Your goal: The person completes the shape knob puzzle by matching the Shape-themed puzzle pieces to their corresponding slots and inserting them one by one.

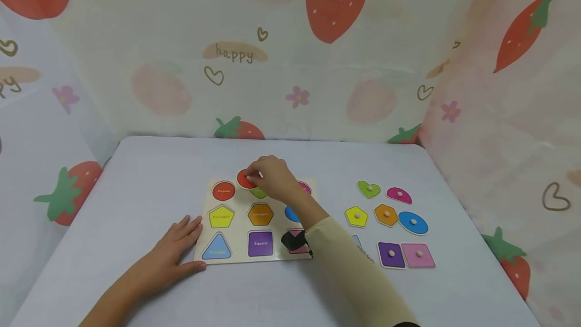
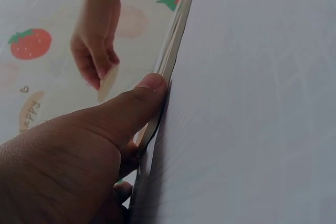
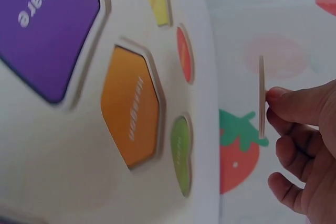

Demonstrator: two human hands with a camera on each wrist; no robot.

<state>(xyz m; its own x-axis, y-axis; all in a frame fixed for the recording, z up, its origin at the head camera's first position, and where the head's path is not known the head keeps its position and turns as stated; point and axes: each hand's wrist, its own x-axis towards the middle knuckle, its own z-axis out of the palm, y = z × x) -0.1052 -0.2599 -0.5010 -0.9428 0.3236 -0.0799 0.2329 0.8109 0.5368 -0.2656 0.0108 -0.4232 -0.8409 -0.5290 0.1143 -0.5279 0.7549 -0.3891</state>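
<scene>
My right hand [image 1: 272, 176] pinches a red round puzzle piece [image 1: 242, 179] by its knob, above the far edge of the cream shape board [image 1: 239, 238]. In the right wrist view the round piece [image 3: 262, 100] shows edge-on, apart from the board. Its matching red circle recess [image 1: 224, 191] lies just to the left, with the green heart recess [image 1: 259, 193] partly hidden beneath the piece. My left hand [image 1: 177, 249] rests at the board's left edge, fingers spread; its thumb [image 2: 147, 90] touches the edge in the left wrist view.
Right of the board lie knobbed pieces: a green heart [image 1: 368, 189], magenta semicircle [image 1: 399, 195], yellow pentagon [image 1: 356, 217], orange hexagon [image 1: 386, 215], blue oval [image 1: 413, 222], purple square [image 1: 391, 255] and pink rectangle [image 1: 418, 255]. My right sleeve [image 1: 354, 271] partly covers a light-blue piece [image 1: 357, 240].
</scene>
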